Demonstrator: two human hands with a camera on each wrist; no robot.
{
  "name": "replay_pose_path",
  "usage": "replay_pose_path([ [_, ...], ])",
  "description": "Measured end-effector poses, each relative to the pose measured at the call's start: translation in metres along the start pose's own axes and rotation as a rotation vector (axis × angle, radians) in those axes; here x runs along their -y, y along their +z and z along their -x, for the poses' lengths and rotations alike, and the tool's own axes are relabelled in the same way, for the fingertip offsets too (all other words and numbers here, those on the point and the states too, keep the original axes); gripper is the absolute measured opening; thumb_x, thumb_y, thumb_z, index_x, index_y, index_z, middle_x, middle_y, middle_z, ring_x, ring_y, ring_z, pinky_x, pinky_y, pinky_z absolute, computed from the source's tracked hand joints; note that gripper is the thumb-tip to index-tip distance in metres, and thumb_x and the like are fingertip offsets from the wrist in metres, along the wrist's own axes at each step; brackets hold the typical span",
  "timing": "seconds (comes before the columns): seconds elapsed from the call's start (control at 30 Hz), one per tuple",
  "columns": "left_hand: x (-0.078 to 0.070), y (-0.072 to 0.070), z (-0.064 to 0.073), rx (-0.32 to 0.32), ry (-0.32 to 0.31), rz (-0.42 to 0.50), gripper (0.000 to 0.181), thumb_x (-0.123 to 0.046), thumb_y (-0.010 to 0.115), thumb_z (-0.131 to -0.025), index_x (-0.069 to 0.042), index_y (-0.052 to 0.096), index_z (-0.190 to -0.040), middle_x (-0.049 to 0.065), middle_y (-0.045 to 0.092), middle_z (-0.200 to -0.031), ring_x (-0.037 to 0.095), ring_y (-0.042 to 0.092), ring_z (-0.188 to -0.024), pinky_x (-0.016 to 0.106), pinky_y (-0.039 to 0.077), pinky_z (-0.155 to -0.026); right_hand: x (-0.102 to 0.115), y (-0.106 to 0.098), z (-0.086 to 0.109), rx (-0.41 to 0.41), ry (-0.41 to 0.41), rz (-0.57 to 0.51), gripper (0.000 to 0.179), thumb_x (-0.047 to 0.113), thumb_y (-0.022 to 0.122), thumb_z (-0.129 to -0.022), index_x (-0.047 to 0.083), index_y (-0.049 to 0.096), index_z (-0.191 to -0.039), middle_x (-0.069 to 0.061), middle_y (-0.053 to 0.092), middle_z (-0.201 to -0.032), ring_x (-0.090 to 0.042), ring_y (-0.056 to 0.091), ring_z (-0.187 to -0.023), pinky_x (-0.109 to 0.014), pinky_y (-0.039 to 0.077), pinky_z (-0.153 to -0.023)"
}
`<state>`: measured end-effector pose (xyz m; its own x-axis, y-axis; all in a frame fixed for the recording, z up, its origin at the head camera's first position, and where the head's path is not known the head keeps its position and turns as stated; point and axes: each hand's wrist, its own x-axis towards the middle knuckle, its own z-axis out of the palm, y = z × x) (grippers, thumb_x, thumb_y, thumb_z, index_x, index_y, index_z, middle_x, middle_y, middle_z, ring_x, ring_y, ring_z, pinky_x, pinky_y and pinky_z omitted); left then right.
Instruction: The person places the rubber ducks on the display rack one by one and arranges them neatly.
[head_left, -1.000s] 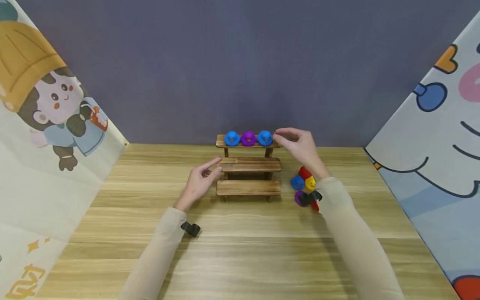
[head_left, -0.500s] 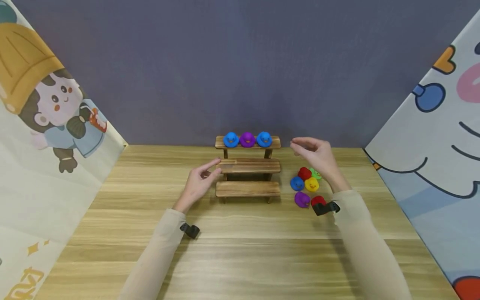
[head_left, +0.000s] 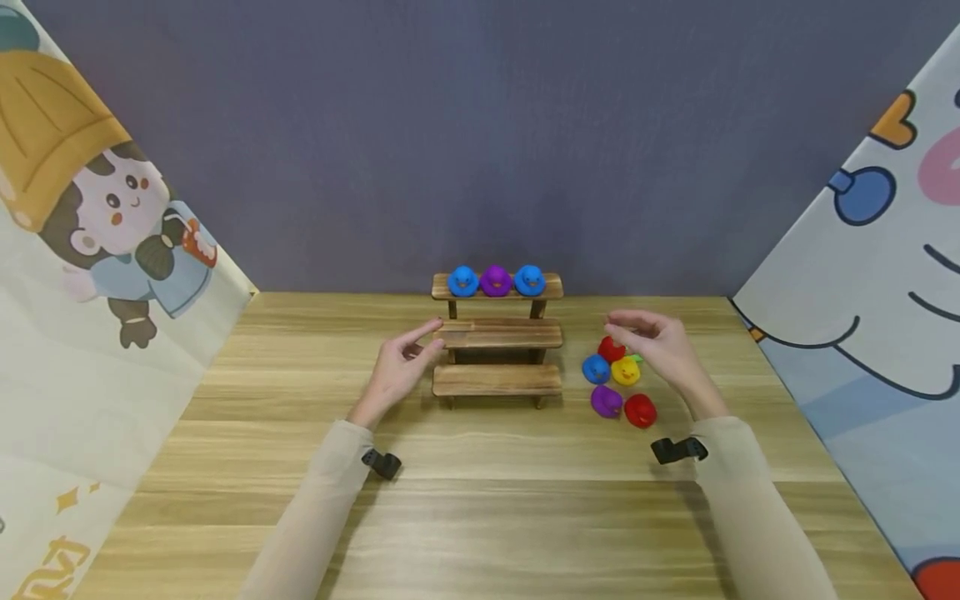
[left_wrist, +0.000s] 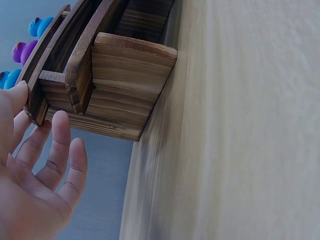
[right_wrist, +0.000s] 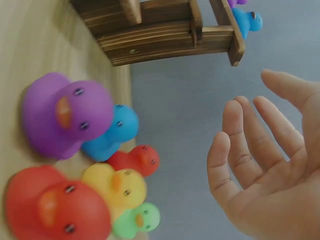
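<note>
A three-tier wooden rack (head_left: 497, 379) stands against the back wall. On its top tier sit a blue rubber duck (head_left: 462, 282), a purple duck (head_left: 496, 282) and another blue duck (head_left: 530, 281), side by side. My left hand (head_left: 397, 368) is at the rack's left end by the middle tier, thumb and fingers apart; whether the fingertips touch the wood is unclear. My right hand (head_left: 666, 348) hovers over the loose ducks right of the rack, fingers loosely bent and holding nothing. It partly covers the green duck (right_wrist: 137, 221) in the head view.
Loose on the table (head_left: 480, 517) lie a far red duck (head_left: 611, 348), a blue duck (head_left: 596, 369), a yellow duck (head_left: 626, 371), a purple duck (head_left: 607, 402) and a near red duck (head_left: 641, 411). Printed cartoon panels border the table on both sides.
My right hand has drawn away from the top tier's right end and moved right and nearer, above the loose ducks. My left hand has stayed by the rack.
</note>
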<state>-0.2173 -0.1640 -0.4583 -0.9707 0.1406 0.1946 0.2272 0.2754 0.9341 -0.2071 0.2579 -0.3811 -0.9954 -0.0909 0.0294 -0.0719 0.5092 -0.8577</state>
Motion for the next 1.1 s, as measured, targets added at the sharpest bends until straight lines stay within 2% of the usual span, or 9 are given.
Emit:
replay_pose_path([
  [0.2,0.003,0.001,0.001,0.008,0.001,0.01,0.043,-0.029,0.07,-0.105,-0.018,0.067,-0.146,0.007,0.064,-0.153,0.018,0.068,-0.084,0.022,0.052,-0.064,-0.02,-0.003,0.012,0.012,0.006,0.032,0.051,0.039,0.075,-0.101,0.005,0.069,-0.139,0.029,0.071,-0.111,-0.005,0.072,-0.093,-0.029,0.063,-0.08],
  [0.3,0.003,0.001,0.001,0.008,0.001,0.008,0.043,-0.029,0.071,-0.105,-0.018,0.067,-0.146,0.007,0.063,-0.154,0.016,0.068,-0.084,0.022,0.053,-0.064,-0.03,-0.005,0.017,0.014,0.004,0.027,0.049,0.036,0.076,-0.101,0.004,0.069,-0.138,0.025,0.073,-0.114,-0.002,0.071,-0.091,-0.028,0.062,-0.08],
  [0.4,0.001,0.001,0.001,0.006,-0.005,0.001,0.044,-0.03,0.071,-0.105,-0.019,0.067,-0.147,0.008,0.066,-0.15,0.019,0.068,-0.084,0.023,0.052,-0.063,-0.038,-0.007,0.021,0.023,0.014,0.044,0.047,0.035,0.076,-0.101,0.006,0.07,-0.138,0.012,0.076,-0.123,0.001,0.069,-0.093,-0.027,0.061,-0.081],
  [0.53,0.0,0.002,0.0,0.008,-0.012,0.0,0.044,-0.031,0.071,-0.105,-0.019,0.067,-0.147,0.009,0.069,-0.146,0.029,0.068,-0.084,0.022,0.05,-0.061,-0.047,-0.01,0.027,0.076,0.013,0.078,0.047,0.033,0.075,-0.102,0.006,0.069,-0.14,-0.011,0.072,-0.139,0.004,0.068,-0.098,-0.026,0.061,-0.083],
  [0.67,0.001,0.002,-0.001,0.014,-0.016,0.02,0.044,-0.029,0.071,-0.105,-0.019,0.066,-0.147,0.01,0.069,-0.146,0.041,0.068,-0.087,0.022,0.049,-0.06,-0.053,-0.014,0.033,0.135,0.026,0.056,0.048,0.03,0.074,-0.102,0.004,0.067,-0.142,-0.023,0.067,-0.142,-0.002,0.072,-0.101,-0.027,0.061,-0.084],
  [0.8,0.002,0.001,-0.001,0.019,-0.017,0.035,0.044,-0.029,0.07,-0.105,-0.018,0.066,-0.147,0.012,0.069,-0.145,0.046,0.068,-0.09,0.022,0.048,-0.059,-0.057,-0.019,0.038,0.146,0.072,0.061,0.05,0.033,0.074,-0.102,0.005,0.066,-0.143,-0.024,0.067,-0.142,-0.004,0.073,-0.103,-0.026,0.06,-0.087],
  [0.9,-0.011,0.0,0.002,0.026,-0.028,0.047,0.044,-0.023,0.069,-0.106,-0.012,0.064,-0.149,0.018,0.066,-0.147,0.052,0.067,-0.093,0.021,0.047,-0.06,-0.062,-0.021,0.041,0.154,0.098,0.074,0.052,0.034,0.074,-0.102,0.005,0.065,-0.144,-0.023,0.066,-0.145,-0.001,0.072,-0.102,-0.026,0.06,-0.087],
  [1.0,-0.017,0.0,0.004,0.03,-0.044,0.054,0.045,-0.018,0.067,-0.107,-0.006,0.061,-0.15,0.022,0.064,-0.149,0.058,0.066,-0.098,0.019,0.046,-0.06,-0.067,-0.022,0.044,0.17,0.118,0.065,0.053,0.033,0.075,-0.102,0.004,0.065,-0.144,-0.024,0.065,-0.146,-0.002,0.072,-0.099,-0.03,0.062,-0.084],
  [1.1,-0.008,0.001,0.001,0.026,-0.055,0.053,0.045,-0.017,0.066,-0.107,-0.006,0.06,-0.151,0.021,0.063,-0.151,0.057,0.067,-0.1,0.018,0.045,-0.061,-0.071,-0.023,0.047,0.19,0.12,0.069,0.053,0.033,0.075,-0.102,0.002,0.064,-0.145,-0.024,0.066,-0.145,-0.002,0.072,-0.098,-0.031,0.062,-0.082],
])
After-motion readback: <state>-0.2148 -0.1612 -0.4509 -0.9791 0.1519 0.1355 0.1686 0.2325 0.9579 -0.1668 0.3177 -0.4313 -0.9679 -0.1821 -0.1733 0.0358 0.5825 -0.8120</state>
